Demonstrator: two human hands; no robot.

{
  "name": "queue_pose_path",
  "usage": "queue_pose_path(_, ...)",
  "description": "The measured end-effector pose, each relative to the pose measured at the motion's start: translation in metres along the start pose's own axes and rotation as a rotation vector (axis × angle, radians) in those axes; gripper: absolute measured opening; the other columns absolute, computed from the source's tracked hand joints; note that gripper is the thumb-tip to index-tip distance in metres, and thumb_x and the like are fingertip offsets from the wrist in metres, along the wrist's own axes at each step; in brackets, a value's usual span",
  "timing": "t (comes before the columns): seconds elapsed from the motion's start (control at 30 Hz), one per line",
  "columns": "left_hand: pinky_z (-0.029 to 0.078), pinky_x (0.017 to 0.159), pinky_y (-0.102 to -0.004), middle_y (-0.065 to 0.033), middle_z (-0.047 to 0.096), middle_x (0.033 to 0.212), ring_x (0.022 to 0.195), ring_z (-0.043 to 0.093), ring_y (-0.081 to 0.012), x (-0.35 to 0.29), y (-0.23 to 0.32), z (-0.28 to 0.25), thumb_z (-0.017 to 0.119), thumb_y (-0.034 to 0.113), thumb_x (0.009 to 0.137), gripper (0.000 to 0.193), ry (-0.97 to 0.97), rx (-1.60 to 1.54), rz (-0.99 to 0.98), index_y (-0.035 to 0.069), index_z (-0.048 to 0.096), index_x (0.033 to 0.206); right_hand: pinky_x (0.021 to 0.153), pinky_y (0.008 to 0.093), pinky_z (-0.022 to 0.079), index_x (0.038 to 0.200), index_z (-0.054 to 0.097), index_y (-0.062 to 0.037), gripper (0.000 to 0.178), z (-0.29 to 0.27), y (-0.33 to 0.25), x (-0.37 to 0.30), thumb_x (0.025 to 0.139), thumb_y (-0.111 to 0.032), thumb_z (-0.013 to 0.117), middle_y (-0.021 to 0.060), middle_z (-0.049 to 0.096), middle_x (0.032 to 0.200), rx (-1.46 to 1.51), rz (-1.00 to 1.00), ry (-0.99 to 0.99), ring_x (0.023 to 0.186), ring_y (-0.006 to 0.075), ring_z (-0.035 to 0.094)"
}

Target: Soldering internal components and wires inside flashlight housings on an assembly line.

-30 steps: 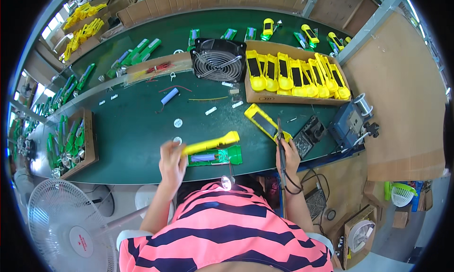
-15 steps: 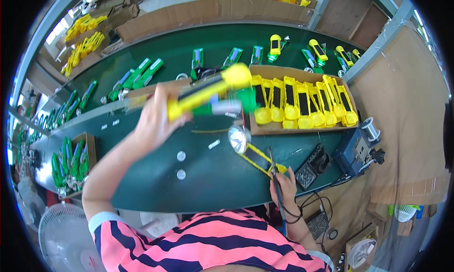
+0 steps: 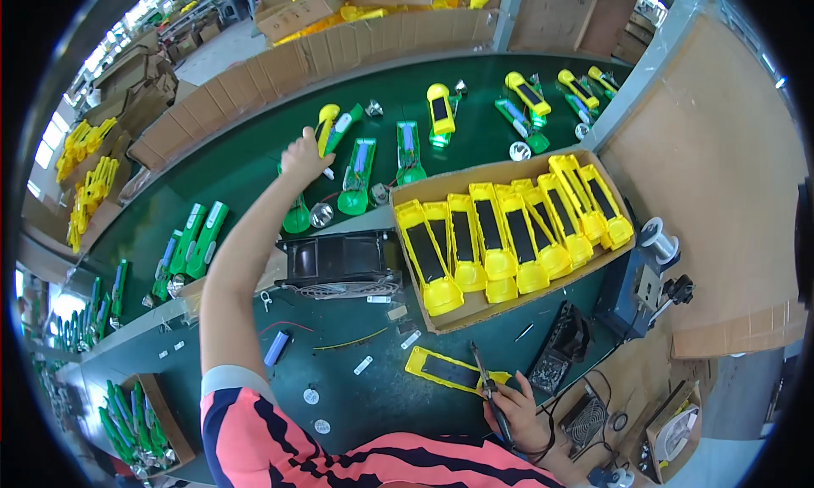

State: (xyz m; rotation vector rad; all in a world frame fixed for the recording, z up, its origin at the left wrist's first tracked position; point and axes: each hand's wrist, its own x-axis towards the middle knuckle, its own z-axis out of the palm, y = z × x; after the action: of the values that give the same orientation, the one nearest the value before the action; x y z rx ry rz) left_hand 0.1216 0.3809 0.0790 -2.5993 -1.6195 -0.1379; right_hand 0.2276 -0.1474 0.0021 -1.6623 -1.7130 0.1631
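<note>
Stretched out over the green belt, my left hand (image 3: 305, 159) has its fingers closed on the lower end of a yellow lamp housing (image 3: 327, 117). A green lamp casing (image 3: 344, 125) lies against that housing, and a silver reflector (image 3: 373, 108) is just right of them. My right hand (image 3: 519, 410) grips a soldering iron (image 3: 498, 410) near the bench's front edge. Its tip crosses a yellow housing with a dark panel (image 3: 445, 369) lying on the bench, close to the fingers. Whether the tip touches the housing, I cannot tell.
A cardboard box of yellow housings (image 3: 441, 318) stands before the belt, beside a black fan (image 3: 339, 263). Right are an iron stand (image 3: 560, 344) and a solder spool (image 3: 660, 242). A blue battery cell (image 3: 276, 348) lies on the bench. Green casings (image 3: 205, 238) line the belt.
My left hand has carried the yellow housing and green casing from above the bench out to the belt. My right hand still holds the soldering iron. The whole view has shifted.
</note>
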Motion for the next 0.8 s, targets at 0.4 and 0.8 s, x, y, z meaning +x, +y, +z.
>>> queue_pose_path(0.4, 0.043, 0.090, -0.0432, -0.0206, 0.030, 0.132, 0.116, 0.037, -0.0411, -0.015, -0.004, 0.004, 0.069, 0.006, 0.060, 0.064, -0.067, 0.350, 0.596, 0.014, 0.042, 0.118, 0.095, 0.0471, 0.032, 0.101, 0.043, -0.0055, 0.039, 0.002, 0.000, 0.007, 0.068, 0.001, 0.063, 0.0063, 0.063, 0.095, -0.007, -0.041, 0.072, 0.084, 0.0221, 0.060)
queue_pose_path(0.8, 0.020, 0.103, -0.0518, -0.0123, 0.025, 0.138, 0.127, 0.023, -0.0361, -0.033, 0.042, -0.022, 0.055, 0.009, 0.071, 0.054, 0.244, 0.343, 1.158, 0.023, 0.042, 0.121, 0.094, 0.0466, 0.034, 0.099, 0.049, -0.0055, 0.038, -0.003, 0.000, 0.005, 0.066, -0.001, 0.065, 0.0059, 0.063, 0.094, 0.002, -0.015, 0.058, 0.083, 0.0217, 0.060)
